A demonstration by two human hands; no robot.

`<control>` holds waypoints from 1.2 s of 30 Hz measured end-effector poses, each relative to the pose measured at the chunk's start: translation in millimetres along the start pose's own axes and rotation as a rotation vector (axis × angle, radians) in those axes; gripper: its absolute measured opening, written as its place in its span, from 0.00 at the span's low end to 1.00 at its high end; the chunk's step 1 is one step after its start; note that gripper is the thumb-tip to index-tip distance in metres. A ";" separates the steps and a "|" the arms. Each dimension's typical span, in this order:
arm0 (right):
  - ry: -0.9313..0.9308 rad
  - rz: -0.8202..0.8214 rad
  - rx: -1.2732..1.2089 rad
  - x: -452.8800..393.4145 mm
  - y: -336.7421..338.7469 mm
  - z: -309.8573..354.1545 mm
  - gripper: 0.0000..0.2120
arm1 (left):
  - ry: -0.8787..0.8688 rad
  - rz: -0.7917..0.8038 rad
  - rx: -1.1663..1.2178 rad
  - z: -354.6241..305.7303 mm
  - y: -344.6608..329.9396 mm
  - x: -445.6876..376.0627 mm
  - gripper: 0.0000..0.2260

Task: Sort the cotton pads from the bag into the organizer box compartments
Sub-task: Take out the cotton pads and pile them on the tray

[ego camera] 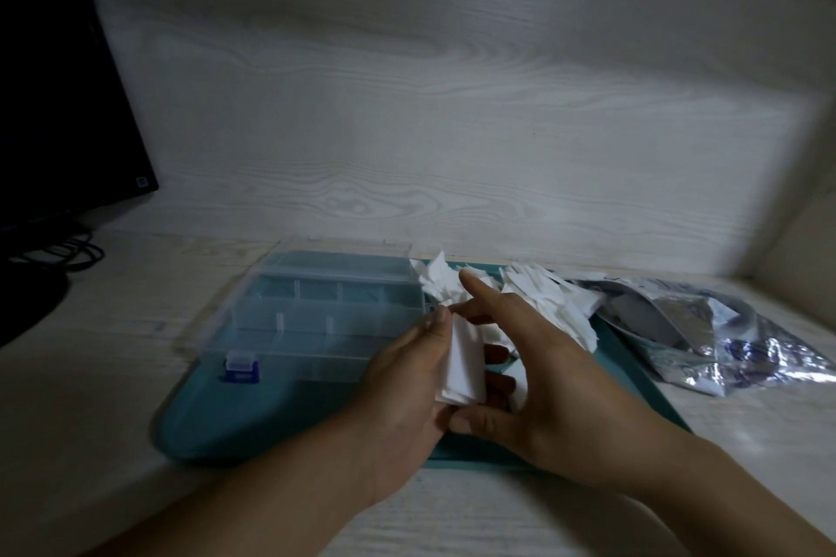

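My left hand [402, 380] and my right hand [524, 357] together hold a small stack of white square cotton pads [463, 364] above the front of a teal tray [253, 421]. The left thumb lies along the stack's top edge; the right thumb props its lower end, and the right forefinger points away. A clear plastic organizer box [316, 312] with several compartments and a blue latch lies open on the tray's left half. Loose cotton pads [556, 308] are heaped at the tray's back right. The silvery bag [724, 339] lies crumpled to the right of the tray.
A dark monitor [59, 104] and its cables [68, 253] stand at the far left of the pale wood-grain desk [113, 353]. A wood-grain wall panel [452, 104] rises right behind the tray.
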State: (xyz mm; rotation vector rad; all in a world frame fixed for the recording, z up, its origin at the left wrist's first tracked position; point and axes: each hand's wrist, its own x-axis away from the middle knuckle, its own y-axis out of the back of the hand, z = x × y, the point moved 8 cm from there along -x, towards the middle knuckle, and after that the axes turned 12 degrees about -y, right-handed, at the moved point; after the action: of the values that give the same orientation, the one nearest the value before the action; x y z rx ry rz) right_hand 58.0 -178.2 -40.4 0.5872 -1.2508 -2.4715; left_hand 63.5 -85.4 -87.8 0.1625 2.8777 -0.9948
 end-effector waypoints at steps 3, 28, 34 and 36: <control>0.019 0.002 -0.007 0.7 -3.2 1.2 0.49 | -0.015 0.020 0.009 -1.7 -2.3 1.3 0.15; 0.016 0.002 -0.006 -2.0 3.6 -2.6 0.46 | 0.004 -0.012 0.040 0.5 1.4 -0.4 0.14; 0.046 -0.015 -0.025 -0.5 2.5 0.5 0.45 | -0.010 0.018 0.020 -0.5 -0.9 -0.2 0.15; 0.054 -0.025 -0.026 0.8 2.1 3.0 0.45 | -0.004 0.024 0.008 0.6 0.4 -0.5 0.16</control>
State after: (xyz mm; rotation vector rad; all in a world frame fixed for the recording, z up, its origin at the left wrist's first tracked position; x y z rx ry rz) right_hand 56.0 -177.7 -37.3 0.6624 -1.1965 -2.4710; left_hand 64.0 -85.5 -88.5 0.1948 2.8615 -1.0017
